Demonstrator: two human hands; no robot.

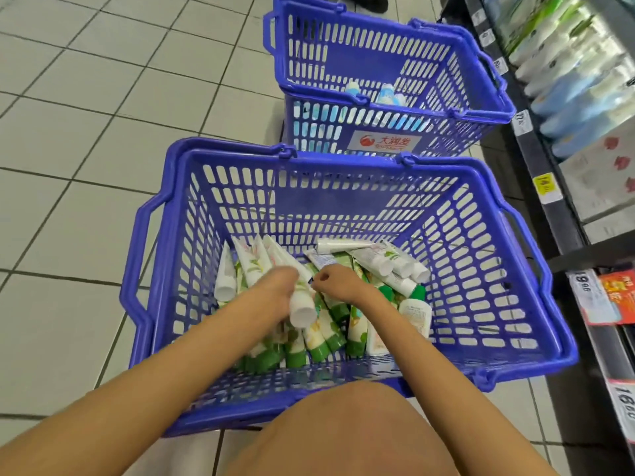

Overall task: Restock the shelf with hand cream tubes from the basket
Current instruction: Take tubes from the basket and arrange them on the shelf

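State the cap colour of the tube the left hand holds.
The tube has a white cap; head view.

I'm in a supermarket aisle: at three o'clock a shelf (536, 159) carries rows of packaged bottles (577, 97), with printed price tags (547, 188) clipped along its edge. At twelve o'clock two blue plastic shopping baskets (481, 286) sit on the pale tiled floor (103, 132), the farther one (364, 60) bearing a store logo sticker (385, 142).
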